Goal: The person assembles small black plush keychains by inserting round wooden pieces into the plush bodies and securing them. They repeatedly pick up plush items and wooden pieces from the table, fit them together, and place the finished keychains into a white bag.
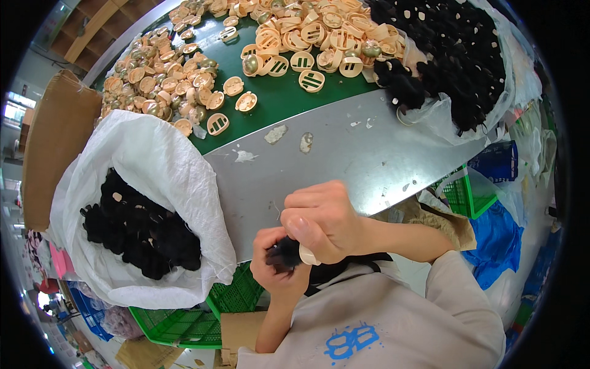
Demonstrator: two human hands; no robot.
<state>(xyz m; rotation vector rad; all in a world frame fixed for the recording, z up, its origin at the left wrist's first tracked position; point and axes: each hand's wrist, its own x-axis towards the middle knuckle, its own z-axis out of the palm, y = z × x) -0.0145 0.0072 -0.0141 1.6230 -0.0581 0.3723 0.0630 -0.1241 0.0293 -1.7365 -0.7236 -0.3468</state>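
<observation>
Close to my body, my left hand (275, 272) is closed around a small black plush piece (286, 252), whose fuzzy end shows between the fingers. My right hand (320, 221) is a fist just above it, with the thumb over a cream plastic part (308, 256) beside the plush. The fingers hide most of both items, so how they are joined cannot be told. To the left stands a white woven sack (184, 161) holding several black plush pieces (138, 230). Behind the hands lies a grey metal tabletop (341, 138) with worn patches.
Peach plastic parts (311, 80) and gold-coloured balls (371, 48) are heaped on the green surface (262, 108). More black plush pieces (451, 55) fill a clear plastic bag at the right. Green crates (184, 325) and a blue plastic sheet (495, 244) sit below table height. A cardboard box (57, 147) stands left.
</observation>
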